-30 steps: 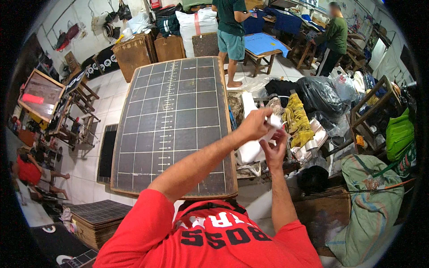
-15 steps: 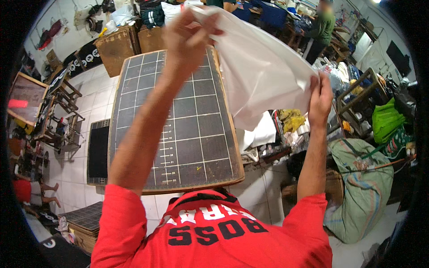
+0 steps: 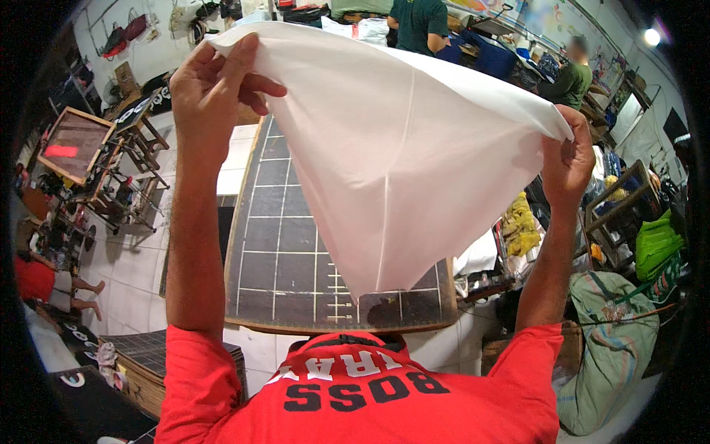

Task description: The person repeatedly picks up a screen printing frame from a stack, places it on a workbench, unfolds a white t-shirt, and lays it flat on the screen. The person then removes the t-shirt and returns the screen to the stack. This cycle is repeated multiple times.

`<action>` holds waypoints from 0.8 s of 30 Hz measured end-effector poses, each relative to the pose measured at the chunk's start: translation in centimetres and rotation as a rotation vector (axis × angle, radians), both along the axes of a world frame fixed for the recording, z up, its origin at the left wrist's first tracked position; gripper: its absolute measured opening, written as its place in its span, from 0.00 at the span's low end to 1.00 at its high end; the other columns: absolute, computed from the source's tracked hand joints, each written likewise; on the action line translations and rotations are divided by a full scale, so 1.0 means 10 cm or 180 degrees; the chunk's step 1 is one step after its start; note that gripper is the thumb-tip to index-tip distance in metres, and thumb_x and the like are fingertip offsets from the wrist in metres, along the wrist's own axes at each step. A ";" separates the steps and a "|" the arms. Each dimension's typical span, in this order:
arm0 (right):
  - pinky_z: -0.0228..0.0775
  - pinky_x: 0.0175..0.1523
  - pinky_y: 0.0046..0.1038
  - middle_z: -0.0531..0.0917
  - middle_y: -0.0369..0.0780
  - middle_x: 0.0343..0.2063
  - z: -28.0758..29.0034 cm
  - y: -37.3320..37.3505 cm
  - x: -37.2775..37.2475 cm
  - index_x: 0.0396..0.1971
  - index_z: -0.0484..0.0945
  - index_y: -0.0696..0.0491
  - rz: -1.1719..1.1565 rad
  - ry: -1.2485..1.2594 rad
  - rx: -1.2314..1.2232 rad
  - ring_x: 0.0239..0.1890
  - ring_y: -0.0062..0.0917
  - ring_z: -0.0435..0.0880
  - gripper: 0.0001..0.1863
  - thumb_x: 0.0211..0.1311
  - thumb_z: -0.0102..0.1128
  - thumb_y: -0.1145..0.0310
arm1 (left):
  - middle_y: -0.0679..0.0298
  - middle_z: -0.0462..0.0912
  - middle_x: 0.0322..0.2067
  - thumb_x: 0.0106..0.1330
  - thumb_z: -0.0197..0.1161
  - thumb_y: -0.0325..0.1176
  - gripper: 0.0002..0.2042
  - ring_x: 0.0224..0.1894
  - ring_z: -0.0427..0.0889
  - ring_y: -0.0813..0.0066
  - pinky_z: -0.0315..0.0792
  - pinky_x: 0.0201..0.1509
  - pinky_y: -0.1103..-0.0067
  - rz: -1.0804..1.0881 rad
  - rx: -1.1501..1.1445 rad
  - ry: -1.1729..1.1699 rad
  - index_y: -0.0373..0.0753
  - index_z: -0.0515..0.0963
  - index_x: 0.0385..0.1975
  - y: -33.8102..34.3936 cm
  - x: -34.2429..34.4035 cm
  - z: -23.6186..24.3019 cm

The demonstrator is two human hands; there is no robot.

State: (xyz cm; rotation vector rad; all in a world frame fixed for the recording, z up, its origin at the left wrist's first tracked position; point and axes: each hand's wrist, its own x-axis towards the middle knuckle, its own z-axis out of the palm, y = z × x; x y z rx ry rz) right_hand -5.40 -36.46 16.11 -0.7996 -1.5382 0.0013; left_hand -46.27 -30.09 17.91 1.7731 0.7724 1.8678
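A white sheet of cloth (image 3: 399,155) hangs stretched between my raised hands, over a dark table (image 3: 274,288) marked with a white grid. My left hand (image 3: 218,92) pinches its upper left corner between thumb and fingers. At the opposite corner, my right hand (image 3: 571,152) is closed on the edge. The cloth narrows downward to a point above the near part of the table, with a crease line running down its middle. It hides much of the table's far and right side.
Piled fabrics, including a yellow cloth (image 3: 521,226), lie right of the table. A large pale green sack (image 3: 610,348) stands at the lower right. Two people are at the back, one in a dark green shirt (image 3: 418,26). A wooden frame (image 3: 78,144) leans at the left.
My left hand has moved left and my right hand slightly right, spreading the cloth wide. The cloth now hangs centred over the table instead of toward its right side.
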 end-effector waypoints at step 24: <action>0.83 0.55 0.35 0.81 0.46 0.56 -0.13 3.54 -0.39 0.56 0.74 0.56 0.2289 0.2324 -0.1269 0.55 0.33 0.83 0.14 0.75 0.46 0.76 | 0.62 0.86 0.32 0.72 0.66 0.38 0.10 0.29 0.89 0.71 0.76 0.22 0.82 -0.0499 -0.0390 -0.0609 0.37 0.78 0.40 3.13 -0.44 -0.44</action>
